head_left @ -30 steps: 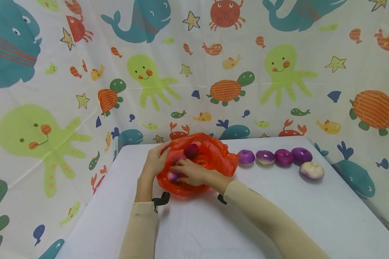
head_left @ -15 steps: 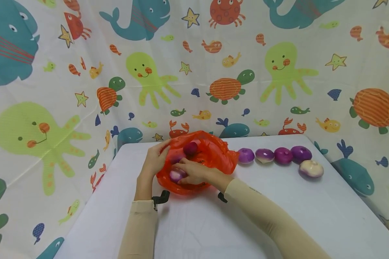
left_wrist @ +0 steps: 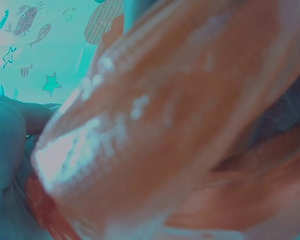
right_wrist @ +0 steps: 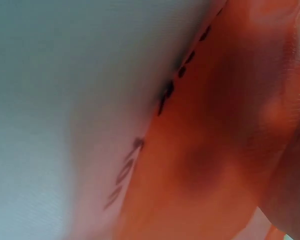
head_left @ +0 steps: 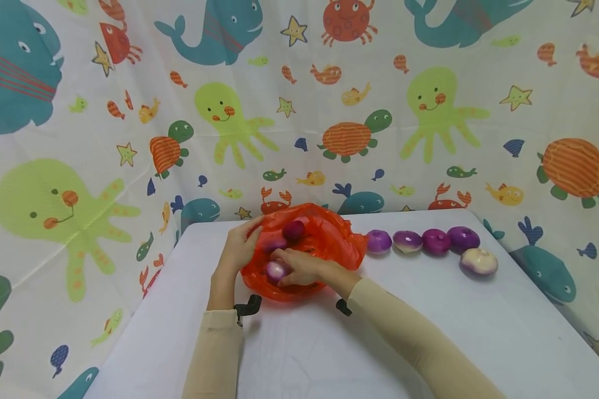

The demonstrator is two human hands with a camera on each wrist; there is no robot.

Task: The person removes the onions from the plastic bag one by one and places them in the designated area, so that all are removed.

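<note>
A curtained-off corner — sea-creature fabric (head_left: 299,111) around a white table (head_left: 289,354) — room type unclear.

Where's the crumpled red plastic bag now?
In the head view, the bag sits toward the far edge of the white table, left of four round, mostly purple vegetables.

ok so a second ago the right hand (head_left: 301,267) had its fingers stretched out across the purple-white bulb (head_left: 276,271) in the red bag (head_left: 336,233), covering a good bit of it. Now those fingers have drawn back and curled round it, the bulb's slid a little to the right in the head view, and way more of its pale, shiny side is showing
</note>
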